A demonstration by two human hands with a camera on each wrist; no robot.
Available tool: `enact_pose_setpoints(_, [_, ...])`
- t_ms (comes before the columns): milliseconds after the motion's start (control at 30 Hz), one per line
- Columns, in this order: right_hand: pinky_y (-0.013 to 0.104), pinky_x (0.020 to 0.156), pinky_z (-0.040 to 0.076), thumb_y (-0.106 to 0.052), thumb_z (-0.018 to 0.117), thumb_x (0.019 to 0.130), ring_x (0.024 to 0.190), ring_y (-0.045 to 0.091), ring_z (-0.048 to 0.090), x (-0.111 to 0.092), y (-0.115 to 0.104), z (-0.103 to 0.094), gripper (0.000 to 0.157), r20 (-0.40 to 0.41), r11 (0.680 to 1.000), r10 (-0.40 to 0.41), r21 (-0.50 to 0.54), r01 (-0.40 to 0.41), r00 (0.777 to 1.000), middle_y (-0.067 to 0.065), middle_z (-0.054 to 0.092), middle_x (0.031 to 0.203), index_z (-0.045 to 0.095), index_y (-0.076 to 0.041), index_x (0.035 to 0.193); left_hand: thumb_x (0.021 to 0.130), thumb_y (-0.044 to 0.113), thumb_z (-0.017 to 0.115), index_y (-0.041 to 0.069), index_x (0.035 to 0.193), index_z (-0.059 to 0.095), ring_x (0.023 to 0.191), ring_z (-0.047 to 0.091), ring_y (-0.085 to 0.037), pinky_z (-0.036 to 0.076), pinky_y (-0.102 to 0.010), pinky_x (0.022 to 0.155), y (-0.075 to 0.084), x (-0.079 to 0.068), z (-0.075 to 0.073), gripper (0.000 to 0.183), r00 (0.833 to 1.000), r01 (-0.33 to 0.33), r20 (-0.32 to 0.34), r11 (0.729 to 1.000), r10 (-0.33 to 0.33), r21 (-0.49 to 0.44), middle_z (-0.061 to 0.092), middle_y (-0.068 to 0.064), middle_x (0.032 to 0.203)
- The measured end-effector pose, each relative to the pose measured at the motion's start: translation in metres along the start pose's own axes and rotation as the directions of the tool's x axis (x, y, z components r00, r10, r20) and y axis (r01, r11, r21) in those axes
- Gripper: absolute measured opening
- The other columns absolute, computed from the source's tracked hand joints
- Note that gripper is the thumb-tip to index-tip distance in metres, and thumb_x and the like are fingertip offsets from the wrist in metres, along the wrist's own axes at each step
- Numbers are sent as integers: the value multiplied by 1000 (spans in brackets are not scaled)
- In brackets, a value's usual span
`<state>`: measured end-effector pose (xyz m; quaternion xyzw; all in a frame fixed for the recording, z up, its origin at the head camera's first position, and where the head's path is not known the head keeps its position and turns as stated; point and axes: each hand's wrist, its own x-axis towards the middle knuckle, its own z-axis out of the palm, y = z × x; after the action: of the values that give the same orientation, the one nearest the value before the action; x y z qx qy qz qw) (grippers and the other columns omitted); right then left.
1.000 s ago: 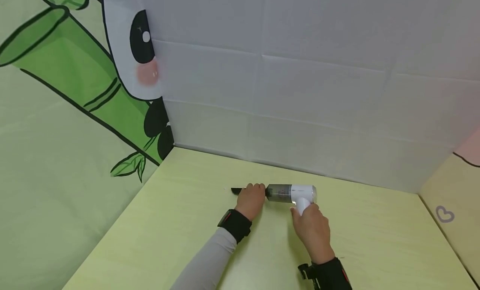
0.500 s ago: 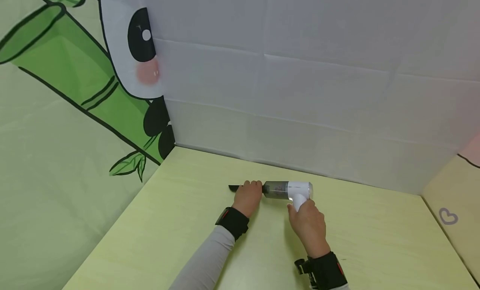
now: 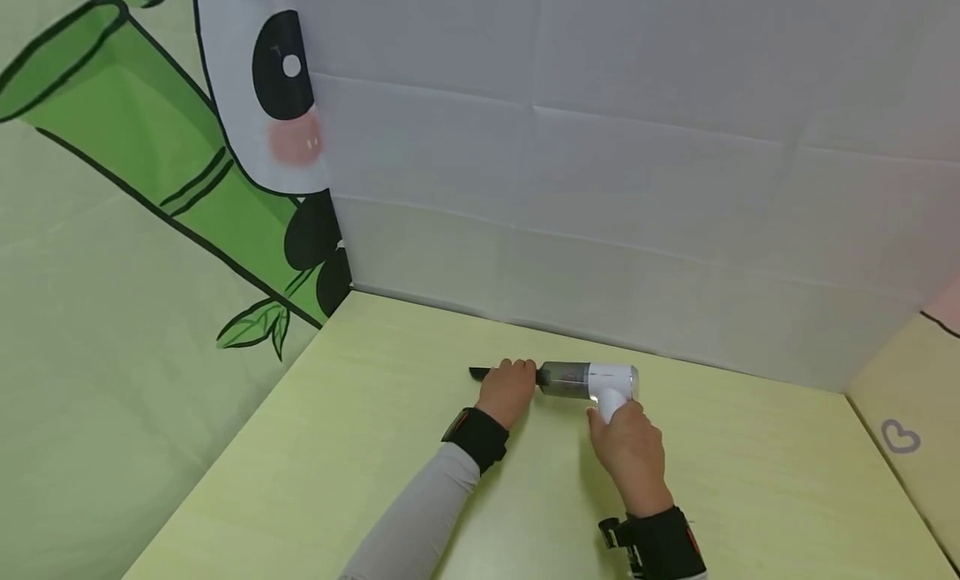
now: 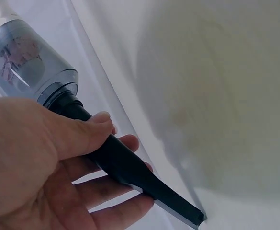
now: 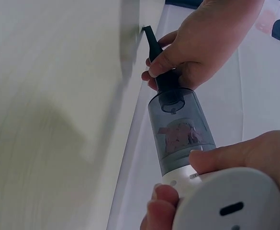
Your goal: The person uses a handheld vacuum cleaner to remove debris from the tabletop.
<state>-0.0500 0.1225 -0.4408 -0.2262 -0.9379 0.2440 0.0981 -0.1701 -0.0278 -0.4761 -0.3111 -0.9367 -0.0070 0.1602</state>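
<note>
A white handheld vacuum cleaner (image 3: 611, 380) with a clear grey dust cup (image 3: 565, 380) lies level over the table, its slim black nozzle (image 4: 125, 160) pointing left. Pinkish scraps (image 5: 180, 135) sit inside the cup. My left hand (image 3: 507, 392) holds the nozzle, thumb on one side and fingers on the other, as the left wrist view shows. The nozzle's tip is close to the tabletop; whether it touches is hard to tell. My right hand (image 3: 630, 451) grips the white handle under the body, which mostly hides that handle.
The pale yellow tabletop (image 3: 315, 463) runs back to a white creased cloth wall (image 3: 600, 172). A green panel with a bamboo and panda print (image 3: 172, 138) stands at the left. At the right is a cream panel with a heart (image 3: 900, 437).
Both hands and the vacuum cleaner shift slightly left, then back to the right, ending a little right of where they were. The hold of each hand looks the same.
</note>
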Motion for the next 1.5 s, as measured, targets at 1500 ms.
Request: enact_pose_setpoints(1500, [33, 46, 46, -30, 60, 97, 64, 30, 57, 43, 32, 0, 47, 97, 998, -46, 55, 41, 994, 22, 55, 81, 51, 16, 101, 99, 12, 67, 10, 120, 68, 105, 67, -23, 58, -40, 94, 6, 18, 11, 22, 1000, 18, 6, 999, -18, 27, 71, -5, 111])
